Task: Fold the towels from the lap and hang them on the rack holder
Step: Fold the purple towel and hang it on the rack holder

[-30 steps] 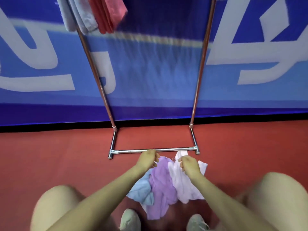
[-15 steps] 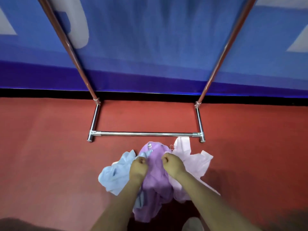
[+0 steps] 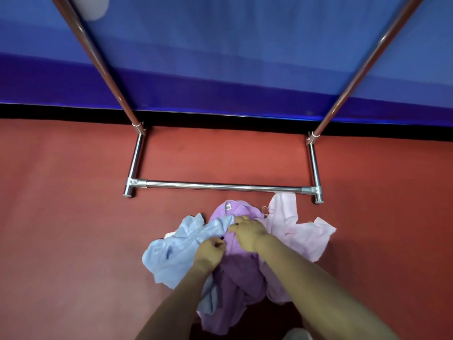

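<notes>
Three crumpled towels lie bunched below me: a light blue towel (image 3: 171,251) on the left, a purple towel (image 3: 241,278) in the middle, and a pale pink towel (image 3: 299,231) on the right. My left hand (image 3: 209,251) pinches the light blue towel's edge. My right hand (image 3: 247,231) grips the same blue edge where it crosses the purple towel. The metal rack holder (image 3: 220,186) stands just beyond the towels; only its base bar and two slanting uprights show, its top rail out of view.
Red floor (image 3: 61,229) spreads to both sides. A blue banner wall (image 3: 220,57) with a black base strip runs behind the rack. A shoe tip (image 3: 295,334) shows at the bottom edge.
My view has tilted down, so the hung towels at the rack's top left the frame. Both hands shifted from the purple and pink towels onto the light blue towel's edge.
</notes>
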`<control>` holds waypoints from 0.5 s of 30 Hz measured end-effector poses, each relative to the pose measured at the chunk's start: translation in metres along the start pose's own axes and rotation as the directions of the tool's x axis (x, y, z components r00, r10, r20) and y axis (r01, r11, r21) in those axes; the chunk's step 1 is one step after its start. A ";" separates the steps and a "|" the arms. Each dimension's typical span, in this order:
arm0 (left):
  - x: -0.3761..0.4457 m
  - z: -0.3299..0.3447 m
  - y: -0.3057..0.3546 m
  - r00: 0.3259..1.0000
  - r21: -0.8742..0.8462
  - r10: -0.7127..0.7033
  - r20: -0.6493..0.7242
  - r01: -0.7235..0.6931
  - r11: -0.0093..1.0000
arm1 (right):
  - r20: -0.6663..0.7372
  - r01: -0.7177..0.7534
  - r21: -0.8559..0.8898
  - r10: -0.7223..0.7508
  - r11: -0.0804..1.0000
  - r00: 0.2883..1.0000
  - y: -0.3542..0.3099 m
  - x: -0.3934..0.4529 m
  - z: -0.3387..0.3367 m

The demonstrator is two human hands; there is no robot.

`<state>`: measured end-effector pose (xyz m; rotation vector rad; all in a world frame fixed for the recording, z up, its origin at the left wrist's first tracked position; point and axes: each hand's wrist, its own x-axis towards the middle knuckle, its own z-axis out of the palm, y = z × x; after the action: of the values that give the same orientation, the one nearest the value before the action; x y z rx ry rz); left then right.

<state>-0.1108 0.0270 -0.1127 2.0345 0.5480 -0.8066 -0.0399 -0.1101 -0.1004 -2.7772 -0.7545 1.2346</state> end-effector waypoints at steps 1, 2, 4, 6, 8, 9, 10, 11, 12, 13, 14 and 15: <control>-0.002 0.000 0.000 1.000 0.022 -0.002 0.027 0.001 1.000 | 0.000 0.005 -0.033 -0.005 0.999 1.000 0.001 -0.002 -0.001; -0.005 -0.001 0.001 0.999 0.049 0.012 0.049 -0.014 0.999 | -0.003 0.009 -0.073 -0.009 0.997 1.000 0.001 -0.004 -0.003; -0.010 -0.003 0.004 0.994 0.131 0.064 0.083 -0.075 0.989 | -0.018 0.012 -0.144 -0.015 0.989 1.000 0.002 -0.010 -0.007; -0.012 -0.003 0.004 0.989 0.233 0.107 0.098 -0.127 0.964 | -0.038 0.001 -0.144 -0.007 0.990 0.999 0.002 -0.013 -0.009; -0.012 -0.004 0.005 0.987 0.294 0.137 0.082 -0.156 0.943 | -0.088 -0.002 -0.083 -0.006 0.997 0.996 0.001 -0.018 -0.009; -0.013 -0.004 0.006 0.987 0.295 0.150 0.056 -0.160 0.942 | -0.129 0.009 -0.040 -0.014 0.999 0.992 0.001 -0.022 -0.010; -0.013 -0.004 0.008 0.987 0.281 0.160 0.022 -0.159 0.946 | -0.164 0.020 0.018 -0.017 1.000 0.986 -0.001 -0.026 -0.012; -0.016 -0.006 0.012 0.987 0.245 0.160 -0.010 -0.153 0.957 | -0.199 0.034 0.083 -0.017 0.996 0.980 -0.002 -0.032 -0.015; -0.020 -0.008 0.018 0.986 0.194 0.163 -0.041 -0.152 0.969 | -0.214 0.041 0.156 -0.006 0.987 0.977 -0.005 -0.039 -0.020; -0.023 -0.012 0.026 0.984 0.124 0.166 -0.069 -0.156 0.980 | -0.221 0.039 0.230 0.013 0.972 0.975 -0.007 -0.047 -0.028; -0.028 -0.017 0.036 0.980 0.050 0.177 -0.095 -0.173 0.984 | -0.212 0.013 0.308 0.055 0.951 0.976 -0.008 -0.055 -0.037; -0.033 -0.022 0.047 0.976 -0.021 0.185 -0.111 -0.188 0.982 | -0.204 -0.010 0.372 0.092 0.928 0.975 -0.009 -0.062 -0.047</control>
<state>-0.0963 0.0181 -0.0536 2.0739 0.4189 -0.5747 -0.0459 -0.1205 -0.0233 -2.5720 -0.3868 0.9366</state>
